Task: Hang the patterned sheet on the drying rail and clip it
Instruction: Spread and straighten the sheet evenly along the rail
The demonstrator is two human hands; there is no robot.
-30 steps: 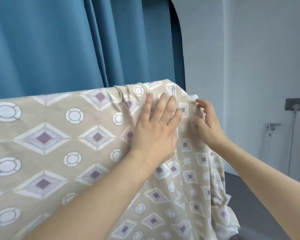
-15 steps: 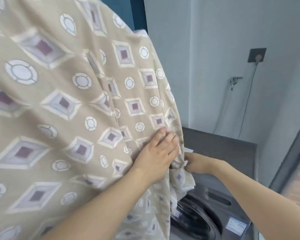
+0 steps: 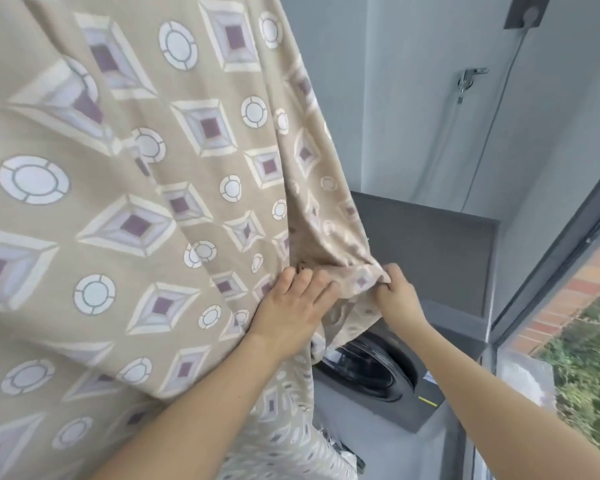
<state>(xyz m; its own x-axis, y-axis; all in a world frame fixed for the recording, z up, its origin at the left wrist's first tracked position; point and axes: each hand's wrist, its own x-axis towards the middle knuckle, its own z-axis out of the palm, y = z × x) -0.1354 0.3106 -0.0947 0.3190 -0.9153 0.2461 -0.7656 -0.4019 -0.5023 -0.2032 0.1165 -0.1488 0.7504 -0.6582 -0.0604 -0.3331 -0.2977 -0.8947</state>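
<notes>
The left hand is laid flat against the beige cotton sheet printed with purple-centred diamonds and white rings. Its fingers are held straight and close together, pressed onto the cloth just beside the sheet's right-hand edge; nothing is gripped by it. The right hand is closed around a gathered fold at that same edge, the cloth being pinched between the thumb and the curled fingers, so that a small bunch of fabric is pulled out sideways between the two hands. The hands are near each other, with only that bunch of cloth between them.

The sheet is hung from above the top of the view and fills the left and centre of the picture. Its long axis runs downward, and its right edge slopes from the upper centre down to the pinched fold, then falls on past the left forearm to the bottom of the view. What carries it is hidden above the frame.

Behind the right hand a dark grey front-loading washing machine with a round door is seen, and a grey wall socket with a cable is fixed high on the pale wall.
</notes>
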